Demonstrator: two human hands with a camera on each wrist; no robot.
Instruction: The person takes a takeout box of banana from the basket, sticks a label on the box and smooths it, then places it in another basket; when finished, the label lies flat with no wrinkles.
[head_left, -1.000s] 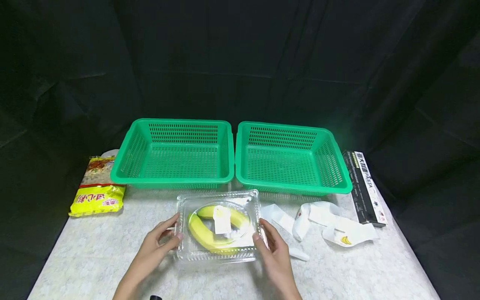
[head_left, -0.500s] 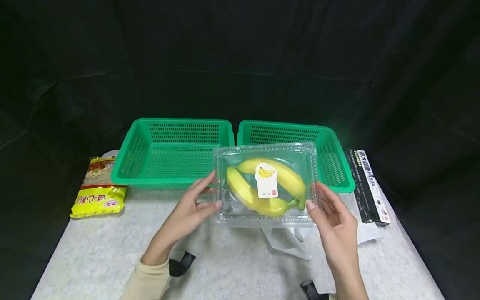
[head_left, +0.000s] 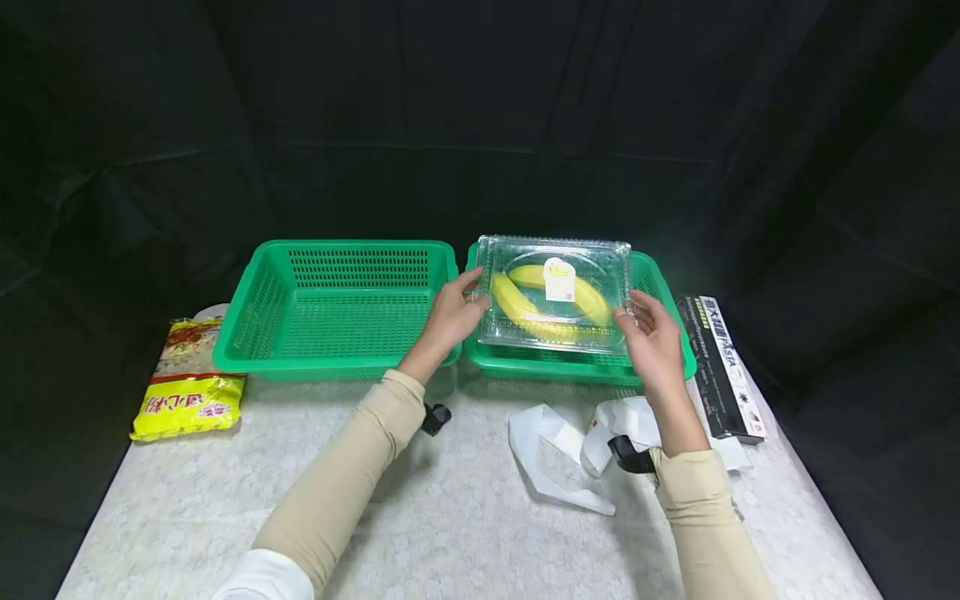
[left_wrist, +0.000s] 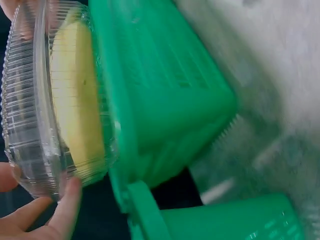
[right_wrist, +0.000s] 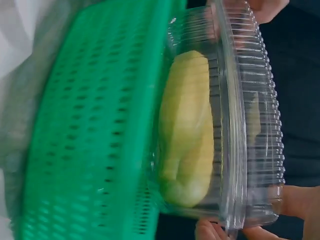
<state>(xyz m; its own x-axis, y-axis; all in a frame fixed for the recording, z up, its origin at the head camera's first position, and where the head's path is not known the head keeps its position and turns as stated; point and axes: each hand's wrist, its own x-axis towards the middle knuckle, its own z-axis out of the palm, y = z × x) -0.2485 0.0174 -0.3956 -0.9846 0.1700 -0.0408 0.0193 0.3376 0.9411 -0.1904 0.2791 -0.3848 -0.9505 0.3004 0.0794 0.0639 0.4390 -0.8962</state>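
Note:
A clear plastic clamshell box [head_left: 525, 250] with two bananas [head_left: 516, 302] inside and a white label [head_left: 559, 285] on its lid is held over the right green basket [head_left: 555, 367]. My left hand [head_left: 448, 313] grips the box's left end, fingers and thumb at its edge. At the opposite end my right hand [head_left: 654, 340] grips it the same way. Both wrist views show the clear box [left_wrist: 30, 110] at the level of the basket rim [right_wrist: 145, 110], its underside partly hidden behind that rim.
The left green basket [head_left: 345, 367] stands beside the right one. A yellow bag of pasta [head_left: 191, 392] lies far left, a black pasta box [head_left: 723, 371] far right. Strips of white label paper [head_left: 536, 458] lie on the table in front of the right basket.
Both hands have carried the clear box of bananas up from the table's front, rightward and away from me, to above the right basket. The baskets have stayed in place.

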